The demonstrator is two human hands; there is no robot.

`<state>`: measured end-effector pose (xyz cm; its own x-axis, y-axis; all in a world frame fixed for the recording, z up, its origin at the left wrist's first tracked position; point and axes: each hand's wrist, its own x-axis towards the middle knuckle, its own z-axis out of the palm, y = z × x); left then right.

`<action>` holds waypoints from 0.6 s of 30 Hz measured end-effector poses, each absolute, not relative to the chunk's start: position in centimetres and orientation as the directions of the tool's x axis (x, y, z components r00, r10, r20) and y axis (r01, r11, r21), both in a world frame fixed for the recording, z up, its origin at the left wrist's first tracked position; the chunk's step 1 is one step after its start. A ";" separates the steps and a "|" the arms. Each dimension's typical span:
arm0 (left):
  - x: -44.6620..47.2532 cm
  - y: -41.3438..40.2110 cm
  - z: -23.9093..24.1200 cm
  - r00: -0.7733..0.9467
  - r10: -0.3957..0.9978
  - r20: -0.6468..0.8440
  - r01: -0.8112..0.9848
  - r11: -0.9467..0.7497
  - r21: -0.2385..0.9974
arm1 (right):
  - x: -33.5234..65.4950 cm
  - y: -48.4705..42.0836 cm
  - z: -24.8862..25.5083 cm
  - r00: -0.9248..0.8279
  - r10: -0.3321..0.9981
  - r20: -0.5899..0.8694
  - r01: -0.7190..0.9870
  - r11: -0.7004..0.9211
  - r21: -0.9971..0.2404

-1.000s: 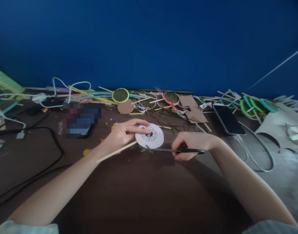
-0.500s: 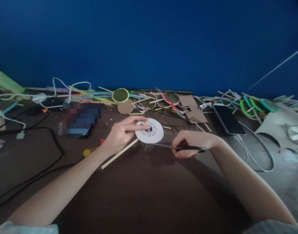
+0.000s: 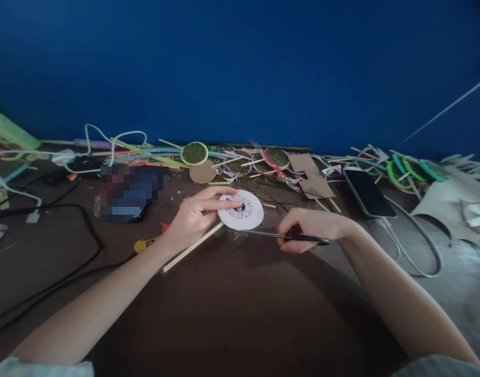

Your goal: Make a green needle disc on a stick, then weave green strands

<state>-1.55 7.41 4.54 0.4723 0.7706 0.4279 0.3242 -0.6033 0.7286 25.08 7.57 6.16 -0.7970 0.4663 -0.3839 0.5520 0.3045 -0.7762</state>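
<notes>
My left hand (image 3: 194, 214) pinches a white paper disc (image 3: 242, 210) printed with black marks and a dark centre; the disc sits on a thin wooden stick (image 3: 190, 247) that runs down to the left under my palm. My right hand (image 3: 308, 229) is closed round the black handles of scissors (image 3: 287, 237), whose thin blades reach left to the disc's lower edge. Green scraps hang just under the disc. Both hands hover over a dark brown table (image 3: 232, 314).
Along the blue wall lies a heap of sticks, green woven discs (image 3: 193, 153), a cardboard circle (image 3: 202, 172) and cardboard pieces (image 3: 312, 177). A dark phone (image 3: 367, 192) with a grey cable lies right. Black and white cables and a blurred object (image 3: 130, 192) lie left.
The disc and both hands rose slightly away from me over the last second, and the stick tilted steeper. Since half a second ago almost nothing has moved.
</notes>
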 end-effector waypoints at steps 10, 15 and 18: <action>-2.3 7.8 3.8 0.482 0.747 0.457 0.338 -0.640 0.690 | 25.0 7.6 6.4 -0.770 0.471 -0.429 0.570 0.208 -0.794; -2.1 7.4 4.0 0.455 0.747 0.484 0.374 -0.654 0.658 | 24.8 7.5 6.8 -0.770 0.472 -0.429 0.563 0.187 -0.805; -1.9 7.1 4.4 0.426 0.757 0.495 0.387 -0.648 0.657 | 24.9 7.5 6.8 -0.770 0.463 -0.439 0.567 0.183 -0.803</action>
<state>-1.93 7.06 4.40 0.4263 0.7568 0.4955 0.3866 -0.6476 0.6566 24.92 7.54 6.84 -0.7702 0.4628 -0.4389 0.5674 0.1828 -0.8029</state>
